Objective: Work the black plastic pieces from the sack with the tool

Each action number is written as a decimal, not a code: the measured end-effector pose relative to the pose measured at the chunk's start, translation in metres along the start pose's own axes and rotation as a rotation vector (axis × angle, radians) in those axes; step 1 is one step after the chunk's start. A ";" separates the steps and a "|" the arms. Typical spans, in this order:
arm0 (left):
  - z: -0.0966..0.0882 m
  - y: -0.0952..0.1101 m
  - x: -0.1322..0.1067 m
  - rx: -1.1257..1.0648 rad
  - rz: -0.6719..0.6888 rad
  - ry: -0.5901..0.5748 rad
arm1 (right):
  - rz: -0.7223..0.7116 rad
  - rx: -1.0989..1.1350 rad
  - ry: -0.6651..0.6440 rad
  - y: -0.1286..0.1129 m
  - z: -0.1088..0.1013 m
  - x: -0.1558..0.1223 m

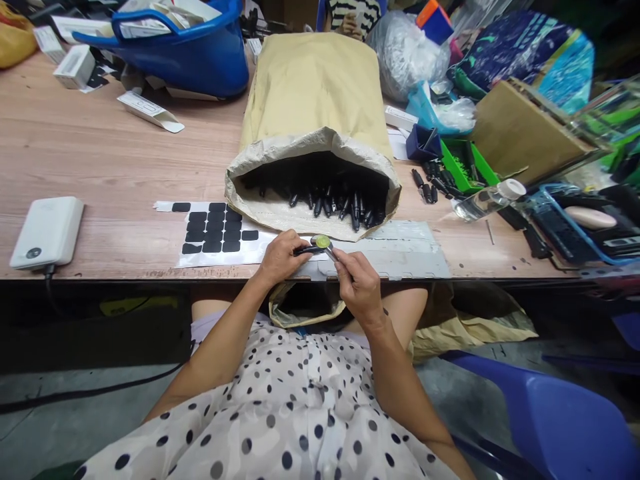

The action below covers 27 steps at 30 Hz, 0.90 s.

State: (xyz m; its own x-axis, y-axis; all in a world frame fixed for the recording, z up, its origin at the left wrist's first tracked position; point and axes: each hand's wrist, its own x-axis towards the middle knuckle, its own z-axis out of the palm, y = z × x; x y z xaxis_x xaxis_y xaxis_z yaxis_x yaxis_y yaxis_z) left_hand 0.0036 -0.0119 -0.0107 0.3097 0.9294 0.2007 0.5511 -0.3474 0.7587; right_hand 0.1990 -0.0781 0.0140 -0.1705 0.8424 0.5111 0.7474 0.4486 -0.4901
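My left hand point(282, 256) is closed on a slim black pen-like piece point(306, 250) at the table's front edge. My right hand point(361, 283) grips the short metal handle of a tool with a round yellow-green head point(323, 241). That head meets or overlaps the end of the black piece; I cannot tell if they touch. Just beyond my hands lies a big tan paper sack point(310, 93), its mouth facing me. Several black pen-like parts point(355, 210) lie inside. To the left, a white sheet point(220, 259) carries rows of black rounded-square stickers point(213, 227).
A white power bank point(47, 233) with a cable sits at the left. Behind it are a blue basket point(190, 60) and small white boxes point(75, 67). At right stand a clear bottle point(487, 200), a green tray point(467, 167) and a blue-rimmed tray point(575, 227). Below is a blue chair point(560, 413).
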 end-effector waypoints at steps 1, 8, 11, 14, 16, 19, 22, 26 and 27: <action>0.000 0.000 0.000 -0.002 0.000 0.001 | 0.003 -0.007 -0.007 0.000 0.001 -0.001; 0.001 -0.002 0.001 0.004 0.011 0.004 | 0.030 -0.041 -0.020 0.002 0.002 -0.001; 0.001 -0.001 0.000 0.016 0.008 0.006 | 0.036 -0.043 0.036 0.004 -0.002 0.000; 0.001 0.000 0.000 0.021 -0.005 0.004 | 0.033 -0.031 0.054 0.006 -0.002 -0.003; 0.001 0.000 0.000 0.021 -0.012 0.003 | 0.036 -0.021 0.050 0.008 -0.001 -0.004; 0.000 0.001 0.000 0.025 -0.014 -0.004 | 0.044 -0.011 0.068 0.011 -0.001 -0.002; -0.001 0.003 0.000 0.034 -0.020 -0.011 | 0.039 -0.033 0.105 0.020 -0.001 0.005; -0.001 0.005 0.000 0.058 -0.024 0.000 | 0.061 -0.150 0.125 0.044 0.004 0.017; -0.001 0.006 0.000 0.064 -0.023 0.000 | 0.075 -0.191 0.118 0.050 0.006 0.018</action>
State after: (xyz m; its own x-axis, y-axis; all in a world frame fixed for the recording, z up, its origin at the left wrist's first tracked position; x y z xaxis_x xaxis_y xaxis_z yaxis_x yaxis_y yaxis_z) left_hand 0.0061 -0.0141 -0.0061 0.2969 0.9371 0.1836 0.6064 -0.3336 0.7218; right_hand 0.2295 -0.0382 -0.0059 -0.0426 0.8256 0.5626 0.8648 0.3125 -0.3931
